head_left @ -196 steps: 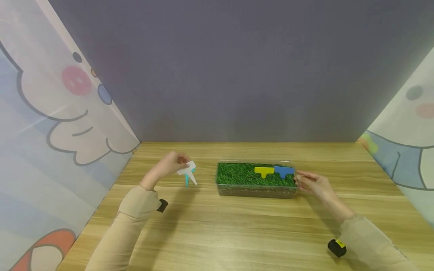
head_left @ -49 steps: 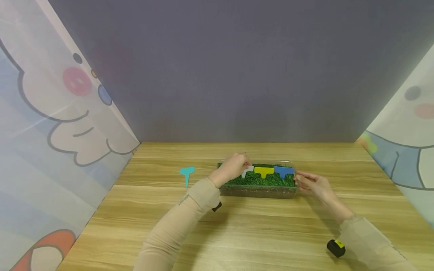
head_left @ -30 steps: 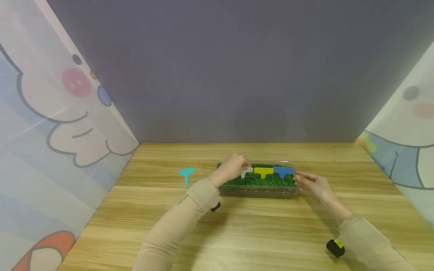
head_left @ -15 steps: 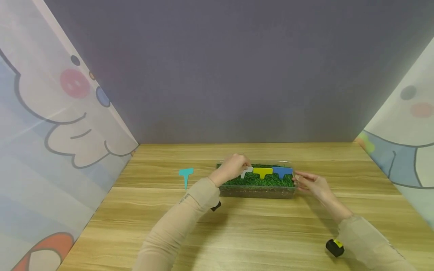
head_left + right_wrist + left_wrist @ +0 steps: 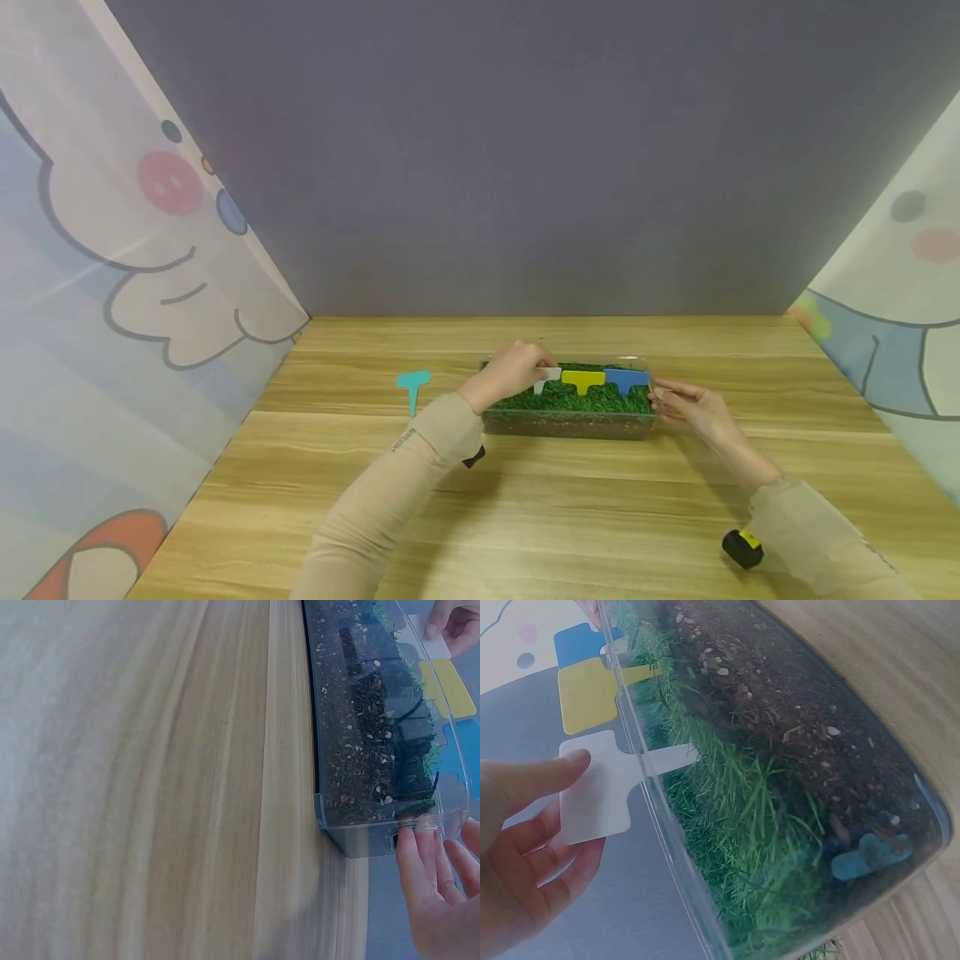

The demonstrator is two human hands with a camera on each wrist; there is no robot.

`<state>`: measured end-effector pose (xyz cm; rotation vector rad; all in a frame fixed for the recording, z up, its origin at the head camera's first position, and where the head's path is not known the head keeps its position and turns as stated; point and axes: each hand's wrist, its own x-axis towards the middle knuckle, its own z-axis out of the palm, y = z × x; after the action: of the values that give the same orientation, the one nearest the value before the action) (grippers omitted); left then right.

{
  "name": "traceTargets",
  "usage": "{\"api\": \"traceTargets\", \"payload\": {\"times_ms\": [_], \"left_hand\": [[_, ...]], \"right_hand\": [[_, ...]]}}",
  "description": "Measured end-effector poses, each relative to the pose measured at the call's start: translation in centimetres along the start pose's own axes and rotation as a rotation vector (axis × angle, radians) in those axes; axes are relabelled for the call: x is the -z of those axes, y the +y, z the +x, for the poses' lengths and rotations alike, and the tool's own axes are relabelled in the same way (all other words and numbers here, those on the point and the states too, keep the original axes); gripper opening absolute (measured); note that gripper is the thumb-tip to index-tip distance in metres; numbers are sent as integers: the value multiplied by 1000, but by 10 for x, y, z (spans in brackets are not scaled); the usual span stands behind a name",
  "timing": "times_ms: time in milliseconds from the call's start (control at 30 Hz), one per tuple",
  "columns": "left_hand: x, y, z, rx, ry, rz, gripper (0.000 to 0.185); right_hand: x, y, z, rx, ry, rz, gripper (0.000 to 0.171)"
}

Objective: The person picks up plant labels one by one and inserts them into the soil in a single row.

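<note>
A clear plastic box of soil and green grass stands mid-table. Upright in the grass are a yellow tag and a blue tag. My left hand pinches a white tag whose stake goes down into the grass left of the yellow tag. My right hand rests with straight fingers against the box's right end. A teal tag lies on the table to the left.
The wooden table is walled by a grey back panel and cartoon-printed curtains at the left and right. Black wrist cameras sit below both sleeves.
Since 6.5 s ago my left hand carried the white tag from beside the teal tag to the box. Over the last second it has stayed there; the right hand has not moved.
</note>
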<state>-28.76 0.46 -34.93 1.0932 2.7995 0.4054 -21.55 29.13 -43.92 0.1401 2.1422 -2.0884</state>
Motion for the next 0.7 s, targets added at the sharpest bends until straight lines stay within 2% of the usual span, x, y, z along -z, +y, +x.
{"api": "traceTargets", "payload": {"times_ms": [167, 267, 367, 567, 700], "left_hand": [[0, 0, -1, 11, -12, -3, 26], [1, 1, -1, 5, -11, 12, 28], [3, 1, -3, -7, 12, 42, 28], [7, -1, -8, -45, 75, 71, 27], [11, -3, -13, -51, 84, 70, 28]], "right_hand": [[-5, -11, -7, 10, 7, -37, 51], [-1, -3, -2, -10, 11, -20, 47], [2, 3, 2, -17, 8, -30, 47], [-8, -13, -8, -7, 23, -72, 53], [-5, -6, -3, 6, 29, -46, 52]]}}
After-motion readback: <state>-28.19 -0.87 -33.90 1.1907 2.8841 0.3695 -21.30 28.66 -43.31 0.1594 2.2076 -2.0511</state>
